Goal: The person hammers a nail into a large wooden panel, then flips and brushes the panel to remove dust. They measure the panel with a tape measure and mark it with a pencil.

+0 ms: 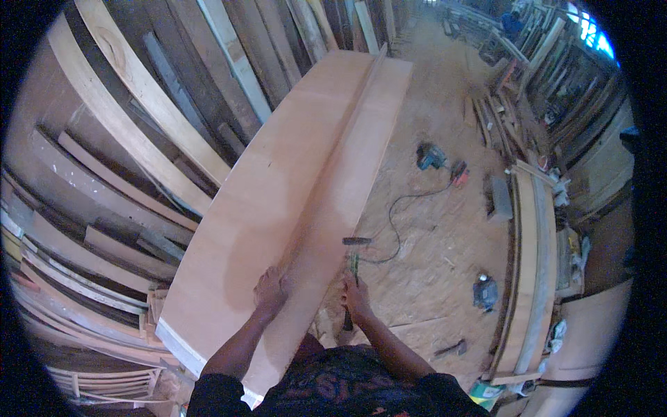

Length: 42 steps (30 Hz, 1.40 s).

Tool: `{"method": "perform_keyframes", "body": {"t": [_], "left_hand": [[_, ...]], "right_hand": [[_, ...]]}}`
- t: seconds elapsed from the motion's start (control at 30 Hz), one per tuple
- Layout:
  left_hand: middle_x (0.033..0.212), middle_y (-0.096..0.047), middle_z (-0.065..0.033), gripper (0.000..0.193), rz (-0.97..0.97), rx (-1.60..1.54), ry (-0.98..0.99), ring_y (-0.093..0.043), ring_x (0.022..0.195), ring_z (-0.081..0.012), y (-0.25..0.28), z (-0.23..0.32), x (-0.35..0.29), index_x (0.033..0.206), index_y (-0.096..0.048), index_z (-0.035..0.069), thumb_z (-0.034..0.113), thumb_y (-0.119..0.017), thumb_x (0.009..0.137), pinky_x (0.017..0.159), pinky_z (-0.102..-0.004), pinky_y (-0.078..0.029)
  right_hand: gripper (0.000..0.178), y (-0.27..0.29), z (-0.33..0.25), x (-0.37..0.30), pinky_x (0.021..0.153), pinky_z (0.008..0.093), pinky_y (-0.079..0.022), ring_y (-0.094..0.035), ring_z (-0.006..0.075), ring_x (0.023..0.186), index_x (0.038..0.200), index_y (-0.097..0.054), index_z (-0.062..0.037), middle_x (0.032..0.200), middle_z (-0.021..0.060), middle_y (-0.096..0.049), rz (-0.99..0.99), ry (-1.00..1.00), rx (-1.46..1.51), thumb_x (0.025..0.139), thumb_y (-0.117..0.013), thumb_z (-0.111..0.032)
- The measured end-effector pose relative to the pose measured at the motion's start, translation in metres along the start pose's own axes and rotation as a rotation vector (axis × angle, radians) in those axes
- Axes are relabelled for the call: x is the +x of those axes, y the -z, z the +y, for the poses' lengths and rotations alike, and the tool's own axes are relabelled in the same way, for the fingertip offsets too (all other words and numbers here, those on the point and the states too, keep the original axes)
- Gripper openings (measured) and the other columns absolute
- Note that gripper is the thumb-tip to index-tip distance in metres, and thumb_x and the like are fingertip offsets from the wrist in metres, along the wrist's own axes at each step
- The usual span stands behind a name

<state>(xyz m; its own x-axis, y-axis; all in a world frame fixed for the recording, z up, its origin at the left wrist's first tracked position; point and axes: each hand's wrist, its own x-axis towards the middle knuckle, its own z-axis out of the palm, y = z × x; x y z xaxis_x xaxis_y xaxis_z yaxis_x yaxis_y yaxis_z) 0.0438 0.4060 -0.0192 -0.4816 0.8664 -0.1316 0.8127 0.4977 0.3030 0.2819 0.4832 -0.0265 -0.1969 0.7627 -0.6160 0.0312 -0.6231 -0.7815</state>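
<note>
A large, pale brown wooden panel (271,181) stretches away in front of me, with a long raised wooden strip (333,149) running along it. My left hand (269,292) rests at the near part of the strip, its fingers curled and closed. Whatever those fingers pinch, if anything, is too small to make out. Just right of the panel's edge, my right hand (356,300) grips a hammer (356,242) by its handle. The hammer's dark head points up and away from me, apart from the strip, and the handle's end shows below my fist.
Many planks (132,104) lean along the left wall. On the dusty floor at right lie a blue-green power tool (431,156) with a black cord, another dark tool (485,292) and a second hammer-like tool (450,349). Long boards (528,264) line the right side.
</note>
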Motion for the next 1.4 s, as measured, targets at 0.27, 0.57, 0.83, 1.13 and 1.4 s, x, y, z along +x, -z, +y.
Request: {"method": "perform_keyframes", "body": {"t": [0.27, 0.57, 0.83, 1.13, 1.4], "left_hand": [[0.125, -0.059, -0.0245, 0.051, -0.089, -0.032, -0.033, -0.058, 0.118, -0.0425, 0.006, 0.000, 0.011, 0.128, -0.051, 0.001, 0.036, -0.062, 0.093, 0.095, -0.0556, -0.050], [0.142, -0.049, -0.0230, 0.075, 0.170, -0.229, -0.233, -0.049, 0.130, -0.0442, 0.008, 0.088, 0.179, 0.145, -0.045, 0.002, 0.042, -0.071, 0.087, 0.108, -0.0572, -0.039], [0.137, -0.054, -0.0203, 0.068, -0.094, -0.239, -0.165, -0.058, 0.123, -0.0397, 0.019, 0.185, 0.327, 0.144, -0.045, 0.006, 0.038, -0.070, 0.088, 0.100, -0.0536, -0.048], [0.129, -0.060, -0.0235, 0.059, -0.023, -0.204, -0.214, -0.062, 0.115, -0.0424, -0.001, 0.169, 0.320, 0.139, -0.049, 0.005, 0.032, -0.069, 0.091, 0.095, -0.0521, -0.052], [0.105, -0.070, -0.0274, 0.054, -0.209, -0.250, 0.077, -0.069, 0.093, -0.0476, 0.030, 0.140, 0.234, 0.135, -0.049, 0.001, 0.033, -0.066, 0.094, 0.084, -0.0561, -0.054]], "right_hand": [[0.038, 0.048, -0.032, 0.028, 0.038, 0.0309, -0.036, -0.042, 0.0118, 0.042, 0.091, -0.050, -0.0115, 0.062, -0.0021, -0.044, 0.070, 0.165, 0.214, 0.103, -0.055, -0.048], [0.038, 0.044, -0.094, 0.116, 0.042, 0.0286, -0.036, -0.042, 0.0087, 0.047, 0.092, -0.053, -0.0137, 0.065, -0.0039, -0.044, 0.102, 0.198, 0.172, 0.102, -0.056, -0.050], [0.038, 0.020, -0.146, 0.168, 0.049, 0.0268, -0.038, -0.045, 0.0088, 0.055, 0.090, -0.054, -0.0135, 0.070, -0.0038, -0.047, 0.120, 0.161, -0.095, 0.103, -0.053, -0.049], [0.039, 0.004, -0.225, 0.223, 0.042, 0.0257, -0.034, -0.041, 0.0089, 0.051, 0.092, -0.052, -0.0149, 0.068, -0.0040, -0.046, 0.083, 0.033, 0.234, 0.102, -0.056, -0.053], [0.035, -0.001, -0.176, 0.178, 0.047, 0.0244, -0.037, -0.045, 0.0078, 0.057, 0.098, -0.056, -0.0128, 0.073, -0.0035, -0.048, 0.013, -0.130, 0.050, 0.104, -0.054, -0.048]]}}
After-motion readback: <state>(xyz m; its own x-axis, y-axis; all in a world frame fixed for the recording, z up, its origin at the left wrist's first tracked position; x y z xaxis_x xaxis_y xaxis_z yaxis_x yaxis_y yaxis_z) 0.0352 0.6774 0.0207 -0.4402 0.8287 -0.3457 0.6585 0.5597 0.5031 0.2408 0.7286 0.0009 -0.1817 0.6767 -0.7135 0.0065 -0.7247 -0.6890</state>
